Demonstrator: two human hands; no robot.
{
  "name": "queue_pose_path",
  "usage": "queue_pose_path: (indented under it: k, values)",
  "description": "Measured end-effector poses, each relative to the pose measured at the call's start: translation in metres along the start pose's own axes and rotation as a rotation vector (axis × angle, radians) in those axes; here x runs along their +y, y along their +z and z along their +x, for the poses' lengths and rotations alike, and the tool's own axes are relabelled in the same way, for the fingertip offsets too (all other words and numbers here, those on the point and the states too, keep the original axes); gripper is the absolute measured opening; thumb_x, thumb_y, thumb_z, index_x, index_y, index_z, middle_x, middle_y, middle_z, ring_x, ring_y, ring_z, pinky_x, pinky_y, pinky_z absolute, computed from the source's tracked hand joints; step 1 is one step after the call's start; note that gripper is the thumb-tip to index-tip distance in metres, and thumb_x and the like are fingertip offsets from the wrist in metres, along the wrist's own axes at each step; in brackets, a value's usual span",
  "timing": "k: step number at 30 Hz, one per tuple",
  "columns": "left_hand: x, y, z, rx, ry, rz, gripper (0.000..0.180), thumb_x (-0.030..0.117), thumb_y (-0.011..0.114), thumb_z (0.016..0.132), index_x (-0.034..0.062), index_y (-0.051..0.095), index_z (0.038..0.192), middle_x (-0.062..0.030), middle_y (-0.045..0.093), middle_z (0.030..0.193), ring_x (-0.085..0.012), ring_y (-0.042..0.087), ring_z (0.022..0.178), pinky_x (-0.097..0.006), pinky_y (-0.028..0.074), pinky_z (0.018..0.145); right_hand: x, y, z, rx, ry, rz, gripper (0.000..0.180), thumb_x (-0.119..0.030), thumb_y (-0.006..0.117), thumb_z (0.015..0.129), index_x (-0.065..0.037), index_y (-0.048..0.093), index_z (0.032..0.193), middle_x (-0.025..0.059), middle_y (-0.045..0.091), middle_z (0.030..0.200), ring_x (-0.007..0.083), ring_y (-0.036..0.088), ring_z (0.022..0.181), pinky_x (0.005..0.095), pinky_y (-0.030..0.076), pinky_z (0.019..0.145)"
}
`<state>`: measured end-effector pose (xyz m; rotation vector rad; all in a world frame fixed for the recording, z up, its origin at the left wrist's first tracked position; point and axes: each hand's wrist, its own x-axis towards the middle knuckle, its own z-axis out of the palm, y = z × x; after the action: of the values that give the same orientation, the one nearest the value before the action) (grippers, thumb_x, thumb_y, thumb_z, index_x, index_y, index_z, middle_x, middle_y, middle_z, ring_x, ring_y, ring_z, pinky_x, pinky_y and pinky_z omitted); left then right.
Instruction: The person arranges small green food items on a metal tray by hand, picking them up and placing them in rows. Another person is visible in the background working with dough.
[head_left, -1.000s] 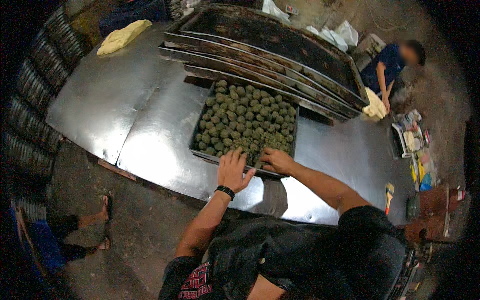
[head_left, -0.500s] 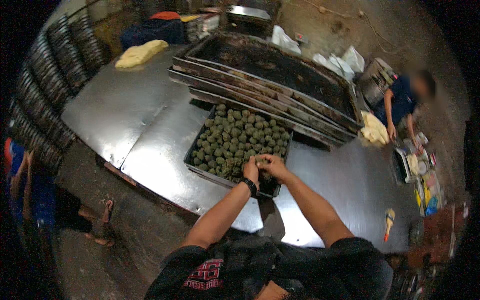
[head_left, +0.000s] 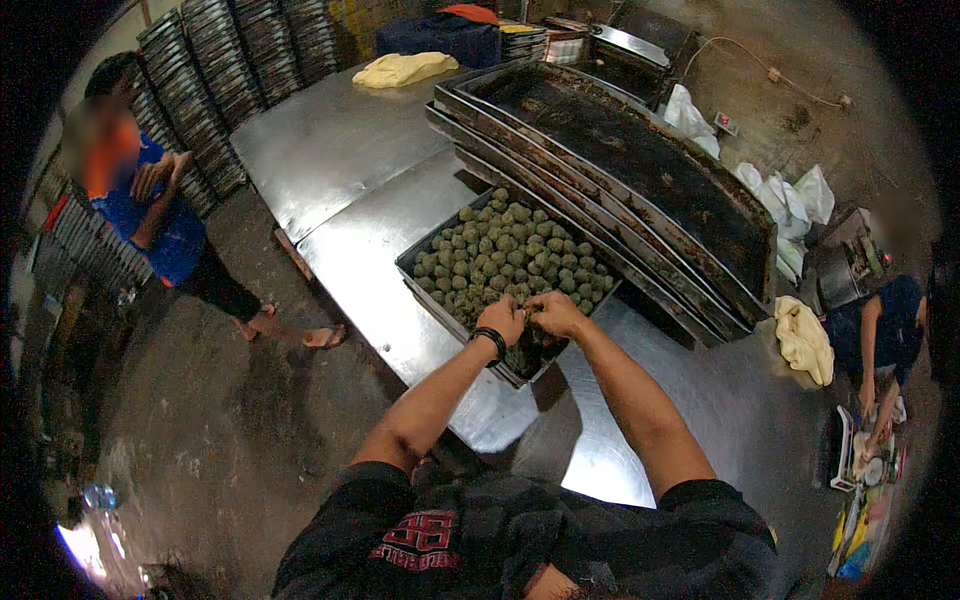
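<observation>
Below me a square dark-rimmed tray (head_left: 423,291) lies on the metal table, filled with rows of greenish-brown balls (head_left: 510,240). Near its front edge is a loose, crumbly mass (head_left: 478,304) of similar colour. My left hand (head_left: 503,319), with a black band on its wrist, is closed over this front part, its fingers curled. Beside it, my right hand (head_left: 555,314) has thumb and fingers drawn together, almost meeting the left. Whatever lies between the fingers is hidden or too small to name.
Several large blackened baking trays (head_left: 620,170) are stacked behind the balls. Pale dough lumps lie far left (head_left: 405,69) and at right (head_left: 804,340) on the metal table (head_left: 320,165). One person (head_left: 175,230) stands left; another (head_left: 880,325) works at right.
My view has turned, so the table and trays sit farther right. The person at left now shows almost fully. Both hands stay over the tray's front part, the fingers more curled in.
</observation>
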<state>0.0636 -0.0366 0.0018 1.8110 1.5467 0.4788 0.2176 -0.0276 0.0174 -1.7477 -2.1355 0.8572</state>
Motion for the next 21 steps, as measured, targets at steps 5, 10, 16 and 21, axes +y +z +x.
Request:
queue_pose_path:
  k: [5, 10, 16, 21]
  values:
    - [-0.022, 0.009, -0.010, 0.165, 0.280, 0.190, 0.030, 0.031, 0.051, 0.083, 0.0037, 0.060, 0.089, -0.0196, 0.060, 0.082, -0.0357, 0.057, 0.077, -0.044, 0.046, 0.073, -0.002, 0.020, -0.015, 0.007, -0.038, 0.028, 0.031, -0.030, 0.059, 0.069, -0.010, 0.066, 0.090, 0.0196, 0.062, 0.095, 0.0360, 0.058, 0.089, 0.0439, 0.045, 0.079]
    - [0.006, -0.007, -0.014, 0.123, 0.066, 0.099, 0.049, 0.043, 0.036, 0.089, 0.0000, 0.059, 0.083, -0.0227, 0.060, 0.077, -0.0383, 0.057, 0.076, -0.047, 0.044, 0.070, -0.009, 0.022, -0.025, 0.233, -0.010, 0.012, 0.027, -0.029, 0.060, 0.066, -0.005, 0.066, 0.078, 0.0179, 0.062, 0.074, 0.0349, 0.060, 0.072, 0.0433, 0.048, 0.068]
    - [-0.008, 0.001, -0.002, 0.130, 0.093, 0.168, 0.052, 0.043, 0.031, 0.091, -0.0011, 0.058, 0.084, -0.0245, 0.060, 0.080, -0.0399, 0.057, 0.080, -0.048, 0.044, 0.071, -0.016, 0.024, -0.032, 0.268, -0.034, -0.067, 0.028, -0.028, 0.063, 0.066, -0.003, 0.061, 0.077, 0.0176, 0.061, 0.074, 0.0336, 0.060, 0.072, 0.0432, 0.047, 0.066]
    - [0.004, -0.013, -0.007, -0.032, 0.015, 0.174, 0.049, 0.044, 0.036, 0.088, -0.0010, 0.054, 0.094, -0.0234, 0.060, 0.087, -0.0378, 0.057, 0.084, -0.047, 0.045, 0.071, -0.004, 0.013, -0.028, 0.167, 0.026, 0.165, 0.031, -0.021, 0.064, 0.067, -0.003, 0.052, 0.089, 0.0158, 0.059, 0.086, 0.0328, 0.057, 0.080, 0.0415, 0.044, 0.069]
